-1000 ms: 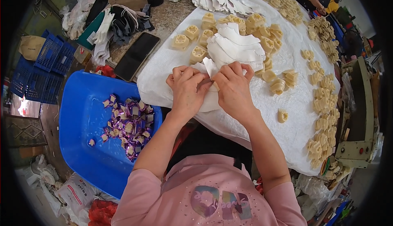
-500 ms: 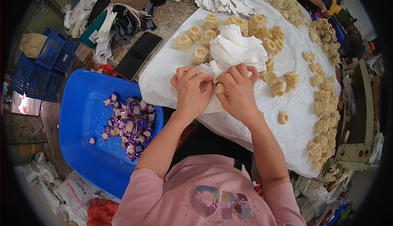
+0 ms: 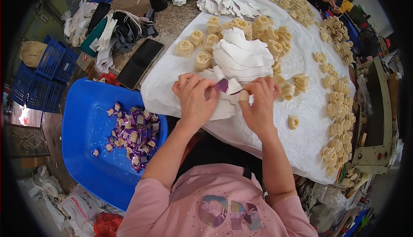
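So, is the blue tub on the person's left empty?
No, the blue tub holds a loose pile of purple and white scraps near its right side.

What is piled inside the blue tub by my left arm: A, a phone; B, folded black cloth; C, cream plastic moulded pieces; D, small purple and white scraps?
D: the blue tub holds a heap of small purple and white scraps, below the left hand.

A black phone [image 3: 140,63] lies on the stone tabletop [image 3: 172,22]. Blue crates [image 3: 41,76] stand beside it. Another person's hand [image 3: 329,0] works far off.
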A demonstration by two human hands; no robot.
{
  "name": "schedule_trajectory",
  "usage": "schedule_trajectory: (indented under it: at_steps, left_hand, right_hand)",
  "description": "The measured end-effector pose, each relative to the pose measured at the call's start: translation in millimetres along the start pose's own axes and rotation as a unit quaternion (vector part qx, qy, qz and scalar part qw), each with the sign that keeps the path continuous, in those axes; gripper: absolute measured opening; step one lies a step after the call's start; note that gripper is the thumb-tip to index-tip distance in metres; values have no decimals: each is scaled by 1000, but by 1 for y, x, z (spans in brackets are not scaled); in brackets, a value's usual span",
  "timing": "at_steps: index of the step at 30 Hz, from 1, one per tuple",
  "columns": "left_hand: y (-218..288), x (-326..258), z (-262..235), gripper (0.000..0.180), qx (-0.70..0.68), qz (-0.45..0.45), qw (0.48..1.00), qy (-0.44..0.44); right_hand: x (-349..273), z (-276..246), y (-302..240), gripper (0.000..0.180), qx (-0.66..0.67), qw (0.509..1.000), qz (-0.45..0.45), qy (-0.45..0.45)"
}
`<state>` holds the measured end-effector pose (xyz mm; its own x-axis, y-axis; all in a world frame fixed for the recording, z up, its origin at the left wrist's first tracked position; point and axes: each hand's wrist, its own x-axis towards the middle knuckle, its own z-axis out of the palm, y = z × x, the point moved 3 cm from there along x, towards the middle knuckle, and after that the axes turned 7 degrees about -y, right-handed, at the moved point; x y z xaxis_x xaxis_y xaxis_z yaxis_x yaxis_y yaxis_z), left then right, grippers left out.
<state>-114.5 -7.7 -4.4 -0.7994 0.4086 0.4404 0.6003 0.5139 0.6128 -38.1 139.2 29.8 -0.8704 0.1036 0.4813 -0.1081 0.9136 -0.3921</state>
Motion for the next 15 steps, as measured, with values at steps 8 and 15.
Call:
schedule_trajectory:
  at_steps: [8, 15]
  left_hand:
    - [-16, -3, -2, 33, -14, -2, 999, -51]
    - [-4, 3, -25, 51, -208, -12, 976, 59]
  right_hand:
    - [-25, -86, 54, 3, 436, 842, 179, 262]
    - [-65, -107, 46, 11, 125, 968, 166, 138]
